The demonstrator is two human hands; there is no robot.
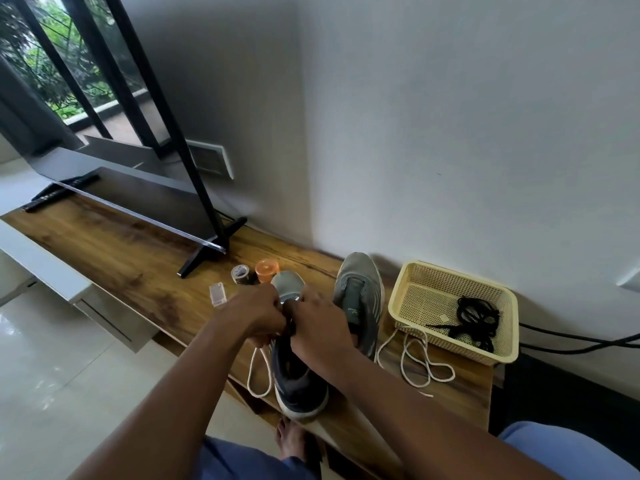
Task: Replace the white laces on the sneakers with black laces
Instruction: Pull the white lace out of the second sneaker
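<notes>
A person sits at a long wooden bench (pixel 138 258), seen from a camera on their head. Both hands meet over the near sneaker (pixel 298 379), which stands on the bench with its heel toward the person and its toe pointing away toward the wall. Its long axis runs straight out from the body, so each hand reaches it equally. The left hand (pixel 254 311) and the right hand (pixel 318 329) have their fingers curled at the eyelet area in the shoe's middle, apparently pinching a lace; the fingers hide exactly what each one holds. A loop of white lace (pixel 259 372) hangs from under the left hand, down the shoe's left side.

The second sneaker (pixel 360 299) lies just to the right, parallel, with no lace in it that shows. Another white lace (pixel 420 363) lies loose on the bench between that shoe and a cream basket (pixel 502 351). The black laces (pixel 478 317) rest inside the basket, well to the right, nearer the right hand.

Judging from this, the near shoe is being unlaced and no black lace is threaded yet.
</notes>
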